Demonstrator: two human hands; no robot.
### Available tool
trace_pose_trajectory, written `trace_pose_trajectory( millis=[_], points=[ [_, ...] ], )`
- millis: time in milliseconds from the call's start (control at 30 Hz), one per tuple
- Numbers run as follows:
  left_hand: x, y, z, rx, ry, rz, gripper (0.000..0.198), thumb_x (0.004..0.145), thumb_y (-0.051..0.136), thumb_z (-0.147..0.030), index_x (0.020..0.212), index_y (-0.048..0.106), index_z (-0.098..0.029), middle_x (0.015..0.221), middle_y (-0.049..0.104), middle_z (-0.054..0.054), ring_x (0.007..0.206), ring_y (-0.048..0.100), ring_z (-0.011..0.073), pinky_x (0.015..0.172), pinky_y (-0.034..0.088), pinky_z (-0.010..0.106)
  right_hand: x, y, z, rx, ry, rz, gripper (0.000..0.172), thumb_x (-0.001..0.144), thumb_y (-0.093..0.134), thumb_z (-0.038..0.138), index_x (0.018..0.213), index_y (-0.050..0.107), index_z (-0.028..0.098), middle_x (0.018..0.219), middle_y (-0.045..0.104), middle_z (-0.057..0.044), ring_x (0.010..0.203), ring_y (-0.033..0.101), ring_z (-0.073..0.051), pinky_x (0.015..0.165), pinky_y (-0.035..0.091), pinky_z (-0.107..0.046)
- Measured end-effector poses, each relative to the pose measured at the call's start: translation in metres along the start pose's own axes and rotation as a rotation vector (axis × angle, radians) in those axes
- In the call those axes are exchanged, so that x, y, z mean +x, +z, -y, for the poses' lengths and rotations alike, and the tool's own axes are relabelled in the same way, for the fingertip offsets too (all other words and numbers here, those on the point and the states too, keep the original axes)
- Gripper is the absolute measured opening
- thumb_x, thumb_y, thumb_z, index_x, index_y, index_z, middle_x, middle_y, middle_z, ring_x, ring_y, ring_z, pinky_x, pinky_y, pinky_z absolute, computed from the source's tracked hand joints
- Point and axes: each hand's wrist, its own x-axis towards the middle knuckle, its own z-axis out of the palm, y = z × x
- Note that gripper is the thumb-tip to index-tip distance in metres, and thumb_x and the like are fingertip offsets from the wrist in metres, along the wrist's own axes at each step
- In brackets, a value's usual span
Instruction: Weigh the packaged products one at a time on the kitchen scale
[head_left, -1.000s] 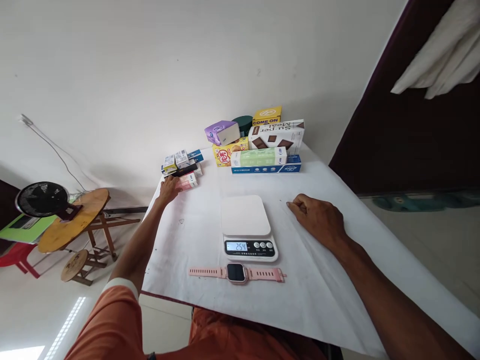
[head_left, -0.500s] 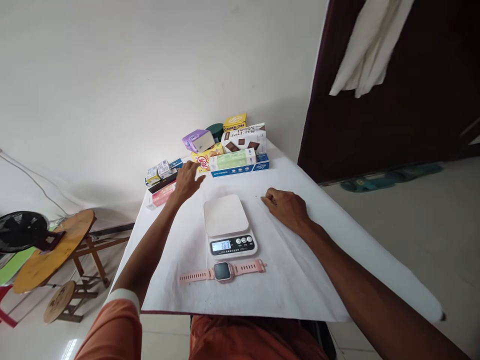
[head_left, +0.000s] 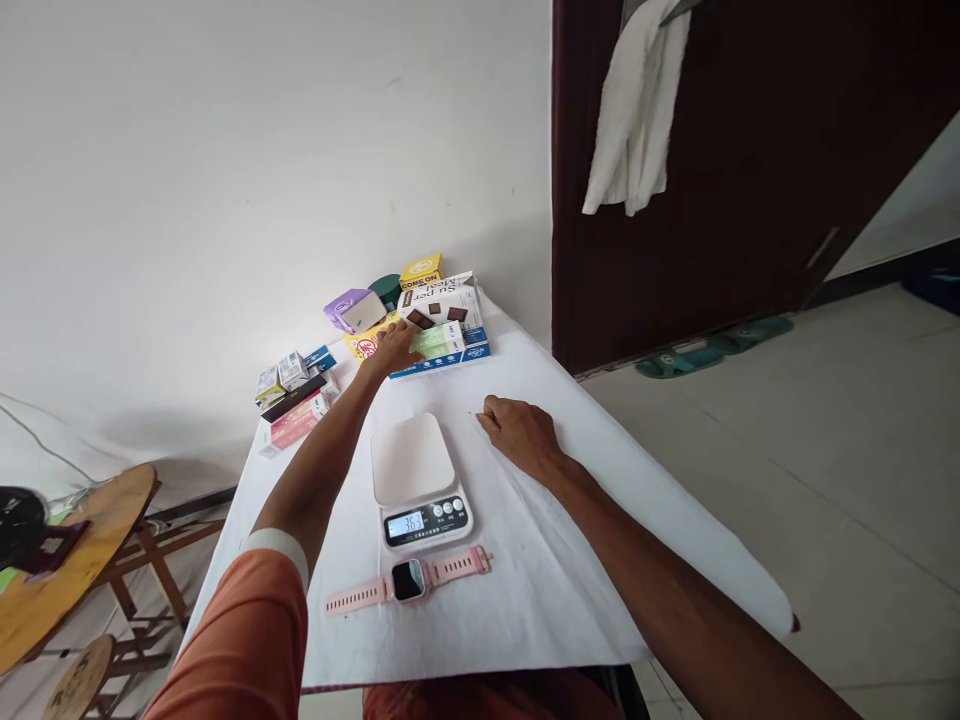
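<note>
My left hand (head_left: 394, 350) is stretched out over the left end of a green and white box (head_left: 442, 342), fingers apart. Whether it touches that box I cannot tell. The green box lies on top of a blue and white box (head_left: 477, 350). Closed into a loose fist, my right hand (head_left: 519, 432) rests on the white cloth to the right of the kitchen scale (head_left: 412, 462); nothing shows in it. The scale's pan is bare and its display is lit, reading 363. In front of the scale lies a smartwatch (head_left: 408, 580) with a pink strap, laid out flat.
Behind the green box stand a white chocolate-pictured pack (head_left: 459, 292), a yellow box (head_left: 421, 270), a dark green round container (head_left: 385, 290) and a purple pack (head_left: 352, 311). Small cartons and a pink box (head_left: 296, 420) sit at the left edge. A wall backs the table.
My left hand has moved right, from beside the left-hand cartons to the green and white box. The camera view has turned right. My right hand stays in a fist beside the scale.
</note>
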Motion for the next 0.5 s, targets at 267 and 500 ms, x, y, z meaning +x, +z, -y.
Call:
trace_pose_trajectory(
  millis=[267,500],
  points=[
    [-0.08,-0.029,0.006,-0.027,0.115,-0.111,0.055,0.093,0.072,-0.045,0.142,0.057,-0.024,0.135,0.06,0.015,0.131,0.051,0.0376,0.11,0.038,0.052,0.0,-0.001,0.002,0.005,0.011,0.007,0.023,0.106,0.047,0.03,0.099,0.067,0.021,0.104,0.08,-0.008,0.092,0.072,-0.022,0.068,0.033,-0.031],
    [-0.186,-0.03,-0.02,-0.01,0.246,0.003,0.054,0.097,0.066,-0.057,0.14,0.062,-0.024,0.119,0.066,0.013,0.114,0.059,0.0342,0.1,0.044,0.05,0.0,0.0,0.002,-0.003,0.018,-0.002,0.021,0.104,0.049,0.028,0.098,0.068,0.021,0.104,0.08,-0.009,0.094,0.071,-0.023,0.069,0.033,-0.032]
  ],
)
